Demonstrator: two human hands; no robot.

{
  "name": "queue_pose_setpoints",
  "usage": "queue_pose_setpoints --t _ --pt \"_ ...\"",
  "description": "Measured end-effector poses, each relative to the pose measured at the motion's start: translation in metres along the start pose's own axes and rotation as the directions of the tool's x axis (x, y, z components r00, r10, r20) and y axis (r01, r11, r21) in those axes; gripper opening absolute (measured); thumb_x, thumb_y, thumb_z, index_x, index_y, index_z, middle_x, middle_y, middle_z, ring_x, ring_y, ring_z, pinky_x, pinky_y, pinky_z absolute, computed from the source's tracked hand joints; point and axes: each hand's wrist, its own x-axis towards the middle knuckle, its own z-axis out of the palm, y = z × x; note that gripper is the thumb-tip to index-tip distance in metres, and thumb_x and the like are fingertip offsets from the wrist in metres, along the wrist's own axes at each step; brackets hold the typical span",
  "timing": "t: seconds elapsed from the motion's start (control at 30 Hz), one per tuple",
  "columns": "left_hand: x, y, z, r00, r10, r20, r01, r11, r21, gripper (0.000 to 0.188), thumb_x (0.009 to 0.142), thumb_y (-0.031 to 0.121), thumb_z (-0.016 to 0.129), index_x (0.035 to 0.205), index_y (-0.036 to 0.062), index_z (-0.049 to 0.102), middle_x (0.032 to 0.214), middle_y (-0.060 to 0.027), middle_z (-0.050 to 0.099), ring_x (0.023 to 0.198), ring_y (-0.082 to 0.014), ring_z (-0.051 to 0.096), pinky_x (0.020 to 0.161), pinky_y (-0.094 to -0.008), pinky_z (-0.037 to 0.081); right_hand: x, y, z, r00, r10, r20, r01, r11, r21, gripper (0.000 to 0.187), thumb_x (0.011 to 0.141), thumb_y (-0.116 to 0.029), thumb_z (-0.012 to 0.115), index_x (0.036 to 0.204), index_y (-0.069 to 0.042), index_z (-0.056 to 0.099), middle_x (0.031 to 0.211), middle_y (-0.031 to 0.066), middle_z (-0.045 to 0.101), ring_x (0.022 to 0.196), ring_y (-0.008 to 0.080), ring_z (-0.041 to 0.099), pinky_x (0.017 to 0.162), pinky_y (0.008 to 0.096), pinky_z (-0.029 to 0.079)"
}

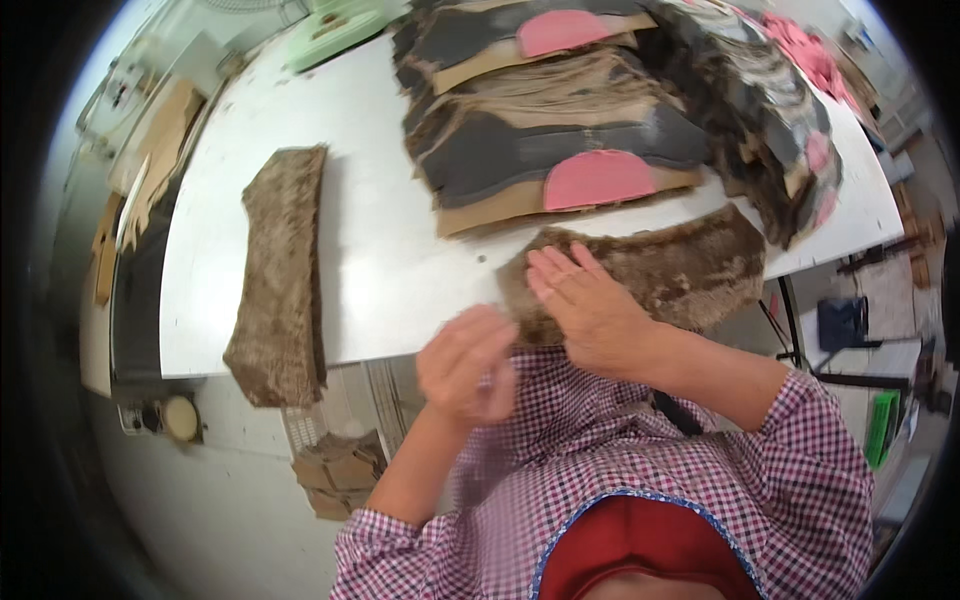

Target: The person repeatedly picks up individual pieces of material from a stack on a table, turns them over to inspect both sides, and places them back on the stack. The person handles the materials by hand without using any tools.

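A brown fur piece (690, 268) lies fur side up along the table's front edge, close to my body. My right hand (595, 305) rests flat on its left part with the fingers stretched out. Just left of that piece my left hand (465, 365) is raised, its fingers bent and smeared by motion. Whether it holds anything cannot be made out. A second brown fur piece (278, 270) lies lengthwise at the table's left side, its near end over the front edge.
On the white table (390, 290), stacked fur pieces with dark grey backing and pink half-round patches (600, 180) lie farther back. More dark fur (760, 130) is heaped at the right. A pale green device (335, 35) stands at the far left; brown folded pieces (340, 470) are below the table.
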Motion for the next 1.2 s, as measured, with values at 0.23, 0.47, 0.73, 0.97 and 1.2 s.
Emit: queue_pose_setpoints --t 0.23,0.47,0.73,0.97,1.2 --pt "0.082 0.003 0.069 0.558 -0.648 0.518 0.814 0.549 -0.19 0.034 0.1 0.022 0.047 0.119 -0.0012 0.062 0.117 -0.0159 0.065 0.107 -0.0214 0.062 0.094 -0.0297 0.045 -0.005 0.006 0.001 0.999 0.021 -0.031 -0.009 0.942 0.335 0.054 0.079 -0.017 0.063 0.126 0.007 0.05 0.137 0.0248 0.045 0.133 0.0376 0.038 0.115 0.0476 0.024" --pt "0.057 -0.003 0.089 0.787 -0.289 0.544 0.311 0.949 0.055 0.033 0.099 0.022 0.05 0.127 0.0069 0.059 0.132 -0.016 0.057 0.13 -0.0303 0.048 0.11 -0.0385 0.035 -0.083 0.074 -0.084 0.778 0.383 -0.498 -0.223 0.91 0.35 0.028 0.079 -0.012 0.071 0.104 0.0 0.065 0.108 0.0163 0.066 0.099 0.034 0.063 0.089 0.0399 0.051" --pt "0.063 0.012 0.089 0.65 -0.185 0.738 -0.097 0.942 0.321 0.046 0.099 0.026 0.045 0.144 0.0192 0.042 0.152 -0.0123 0.034 0.141 -0.0308 0.03 0.119 -0.0453 0.017 -0.128 0.151 -0.106 0.672 0.741 0.012 -0.669 0.599 0.44 0.025 0.084 -0.02 0.069 0.098 0.001 0.065 0.092 0.0168 0.065 0.088 0.0316 0.06 0.078 0.0384 0.047" --pt "0.065 0.019 0.085 0.576 -0.231 0.784 -0.191 0.895 0.404 0.051 0.1 0.039 0.036 0.147 0.0197 0.038 0.153 -0.0134 0.031 0.143 -0.0317 0.026 0.118 -0.0475 0.014 -0.117 0.166 -0.084 0.791 0.493 -0.363 -0.427 0.869 0.25 0.013 0.082 -0.007 0.065 0.082 -0.001 0.053 0.075 0.0152 0.056 0.075 0.0352 0.055 0.067 0.0423 0.044" --pt "0.069 0.022 0.086 0.567 -0.235 0.79 -0.188 0.897 0.401 0.052 0.1 0.038 0.037 0.147 0.0172 0.036 0.154 -0.0131 0.03 0.143 -0.031 0.025 0.118 -0.0481 0.013 -0.124 0.187 -0.061 0.788 0.482 -0.384 -0.418 0.876 0.243 0.01 0.084 -0.006 0.062 0.086 -0.002 0.053 0.082 0.0138 0.056 0.08 0.035 0.056 0.071 0.0416 0.045"
